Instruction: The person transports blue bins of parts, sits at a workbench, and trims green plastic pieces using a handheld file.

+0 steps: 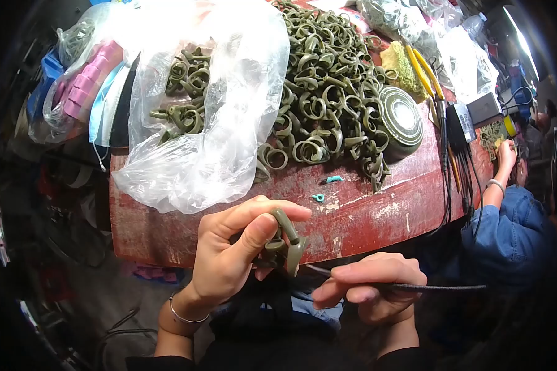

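My left hand is closed, pinching a few olive-green rings between thumb and fingers just past the table's near edge. They look like wax; how many are in the grip is partly hidden by the fingers. To the right, my right hand is closed around a thin, dark, pen-like tool, whose rear trails off like a cord. Its narrow tip points left at the held rings, close to the lowest one; whether it touches cannot be told. Beyond both hands, a large heap of similar green rings lies on the red table.
A clear plastic bag with more green rings is at left. Two small teal pieces lie near the front. A round tin, yellow-handled pliers and hanging black cables are right. A co-worker's hand works at far right.
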The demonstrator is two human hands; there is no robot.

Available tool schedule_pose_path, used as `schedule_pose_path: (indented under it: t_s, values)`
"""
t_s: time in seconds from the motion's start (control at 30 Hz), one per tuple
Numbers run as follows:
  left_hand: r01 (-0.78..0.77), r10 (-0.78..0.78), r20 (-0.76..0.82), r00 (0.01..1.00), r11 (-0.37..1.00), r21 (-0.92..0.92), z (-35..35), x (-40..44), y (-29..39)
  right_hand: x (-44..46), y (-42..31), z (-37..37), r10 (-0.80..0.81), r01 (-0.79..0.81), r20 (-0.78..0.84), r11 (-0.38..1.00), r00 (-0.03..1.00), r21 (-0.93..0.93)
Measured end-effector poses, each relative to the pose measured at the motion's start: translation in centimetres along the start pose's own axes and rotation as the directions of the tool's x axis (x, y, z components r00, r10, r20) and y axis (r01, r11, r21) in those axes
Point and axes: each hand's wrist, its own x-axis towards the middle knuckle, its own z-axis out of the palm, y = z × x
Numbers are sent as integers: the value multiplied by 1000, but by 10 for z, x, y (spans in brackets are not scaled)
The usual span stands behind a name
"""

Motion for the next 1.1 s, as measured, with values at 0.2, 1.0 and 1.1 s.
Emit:
schedule_pose_path:
  t_s: [0.2,1.0,1.1]
  values:
    - [4,2,46,999,991,-132,2,0,-7,4,2,2,120,-126,43,973,992,192]
    - [374,-257,280,925,752,-542,9,-4,-8,-3,15,3,-100,100,-2,994,995,-47]
    - [388,-286,269,920,764,-516,7,-5,-9,-2,14,6,-126,126,-15,992,992,9]
